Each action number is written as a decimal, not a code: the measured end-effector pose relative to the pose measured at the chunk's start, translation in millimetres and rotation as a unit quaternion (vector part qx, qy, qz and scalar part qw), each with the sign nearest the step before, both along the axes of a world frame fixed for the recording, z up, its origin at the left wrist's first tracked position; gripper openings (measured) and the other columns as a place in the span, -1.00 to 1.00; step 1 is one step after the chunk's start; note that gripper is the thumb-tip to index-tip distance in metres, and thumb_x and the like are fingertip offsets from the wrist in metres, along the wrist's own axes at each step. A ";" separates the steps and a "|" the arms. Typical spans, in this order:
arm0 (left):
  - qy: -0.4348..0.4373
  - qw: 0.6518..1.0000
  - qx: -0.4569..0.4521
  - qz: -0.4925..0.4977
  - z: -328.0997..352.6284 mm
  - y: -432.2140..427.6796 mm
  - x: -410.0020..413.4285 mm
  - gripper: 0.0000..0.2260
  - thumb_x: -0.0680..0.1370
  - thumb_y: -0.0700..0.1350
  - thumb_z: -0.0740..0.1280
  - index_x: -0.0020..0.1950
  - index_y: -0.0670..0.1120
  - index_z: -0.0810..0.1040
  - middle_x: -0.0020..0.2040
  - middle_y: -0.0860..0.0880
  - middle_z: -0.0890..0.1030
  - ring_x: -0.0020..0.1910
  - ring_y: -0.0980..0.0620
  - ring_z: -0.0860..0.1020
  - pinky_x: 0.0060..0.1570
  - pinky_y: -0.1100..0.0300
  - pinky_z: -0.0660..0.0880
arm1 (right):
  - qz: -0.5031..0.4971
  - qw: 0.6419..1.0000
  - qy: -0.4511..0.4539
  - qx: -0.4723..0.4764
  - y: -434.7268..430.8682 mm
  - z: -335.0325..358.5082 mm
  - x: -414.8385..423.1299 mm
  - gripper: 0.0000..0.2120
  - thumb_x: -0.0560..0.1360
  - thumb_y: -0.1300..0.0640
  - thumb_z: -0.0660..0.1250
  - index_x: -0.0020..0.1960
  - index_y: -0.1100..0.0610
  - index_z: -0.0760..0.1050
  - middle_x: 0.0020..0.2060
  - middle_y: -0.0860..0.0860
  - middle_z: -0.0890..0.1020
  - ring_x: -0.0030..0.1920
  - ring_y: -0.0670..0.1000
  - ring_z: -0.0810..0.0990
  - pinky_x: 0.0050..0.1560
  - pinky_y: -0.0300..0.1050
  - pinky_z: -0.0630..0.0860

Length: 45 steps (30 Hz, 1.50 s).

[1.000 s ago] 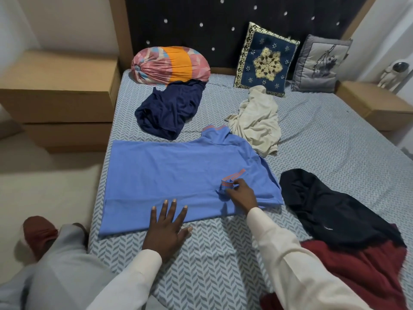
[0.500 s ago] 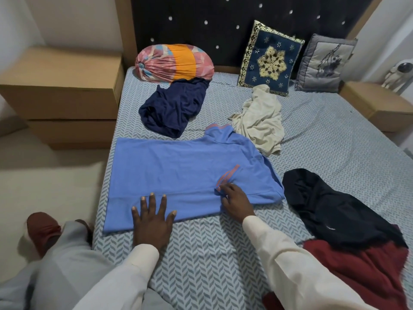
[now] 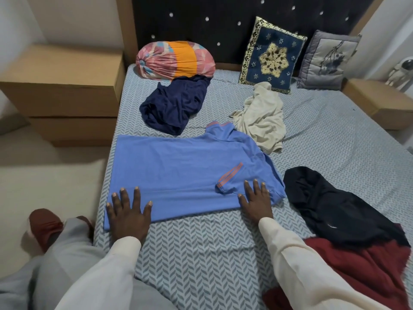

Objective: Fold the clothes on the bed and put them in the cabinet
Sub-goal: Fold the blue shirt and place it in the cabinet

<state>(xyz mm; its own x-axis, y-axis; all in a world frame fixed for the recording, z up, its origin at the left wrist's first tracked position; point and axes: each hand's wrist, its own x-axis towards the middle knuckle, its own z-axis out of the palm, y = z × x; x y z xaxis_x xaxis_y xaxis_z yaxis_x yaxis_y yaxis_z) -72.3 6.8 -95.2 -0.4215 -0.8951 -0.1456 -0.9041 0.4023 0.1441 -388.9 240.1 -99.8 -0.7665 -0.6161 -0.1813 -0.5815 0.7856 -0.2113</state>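
A light blue shirt (image 3: 178, 166) with orange stripes lies flat on the bed (image 3: 201, 247), its sleeve folded in over the body. My left hand (image 3: 127, 211) presses flat on the shirt's near left corner, fingers spread. My right hand (image 3: 256, 199) lies flat on the near right edge, just right of the folded sleeve cuff. Unfolded clothes lie around: a navy garment (image 3: 174, 106) behind, a cream garment (image 3: 261, 117) at the back right, a black garment (image 3: 335, 209) and a dark red one (image 3: 368, 271) to the right.
A tied pink and orange bundle (image 3: 174, 60) and two cushions (image 3: 271, 55) lean on the dark headboard. A wooden drawer unit (image 3: 60, 92) stands left of the bed, another wooden unit (image 3: 377, 101) to the right. My knee and a red slipper (image 3: 42, 222) are at the lower left.
My right hand let go of the sleeve cuff and now lies flat on the shirt's right edge. My left hand slid left to the shirt's near left corner.
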 end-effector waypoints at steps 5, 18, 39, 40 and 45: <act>0.001 1.000 -0.027 -0.011 7.7 -9.4 -13.3 -0.43 0.62 0.21 -0.05 0.60 0.00 0.09 0.57 -0.23 0.12 0.55 -0.27 -0.01 0.47 -0.20 -0.18 | -0.066 0.993 0.010 -0.099 -30.7 20.9 -5.5 -0.35 0.52 -0.20 0.03 0.53 0.06 0.25 0.52 0.21 0.23 0.53 0.26 0.13 0.50 0.15 0.08; 0.015 0.986 -0.024 -0.164 21.8 -180.6 -85.4 -0.52 0.66 0.05 0.08 0.56 -0.07 0.20 0.57 -0.22 0.12 0.47 -0.23 0.25 0.31 -0.12 0.32 | 0.096 0.989 -0.065 0.090 -254.6 61.4 -75.2 -0.25 0.58 0.13 0.21 0.60 -0.10 -0.18 0.30 0.33 0.45 0.19 0.31 0.53 0.18 0.08 0.45; 0.212 0.972 -0.014 -0.098 54.8 -171.7 -23.7 -0.82 0.47 -0.26 0.33 -0.03 -0.01 0.61 0.02 -0.01 0.49 -0.15 -0.12 0.55 -0.27 0.14 0.39 | -0.010 0.989 0.044 -0.140 -169.3 59.6 -40.7 -0.81 0.40 0.20 0.34 -0.13 -0.05 0.40 -0.16 0.16 0.53 -0.06 0.25 0.54 -0.19 0.06 0.45; 0.217 0.971 -0.013 -0.095 51.6 -162.5 -16.3 -0.81 0.47 -0.27 0.33 -0.02 -0.02 0.62 0.02 0.00 0.52 -0.13 -0.11 0.56 -0.24 0.14 0.41 | -0.006 0.988 0.057 -0.145 -159.6 59.7 -33.1 -0.83 0.38 0.17 0.34 -0.15 -0.06 0.40 -0.17 0.13 0.50 -0.05 0.24 0.52 -0.19 0.06 0.45; 0.200 0.977 -0.008 -0.070 44.6 -139.5 7.1 -0.72 0.47 -0.32 0.31 0.09 -0.08 0.67 0.07 -0.04 0.58 0.02 -0.11 0.58 -0.09 0.10 0.51 | -0.023 0.989 0.059 -0.136 -132.8 55.6 -4.1 -0.87 0.38 0.19 0.41 -0.11 0.03 0.52 -0.12 0.11 0.49 0.03 0.23 0.48 -0.19 0.00 0.40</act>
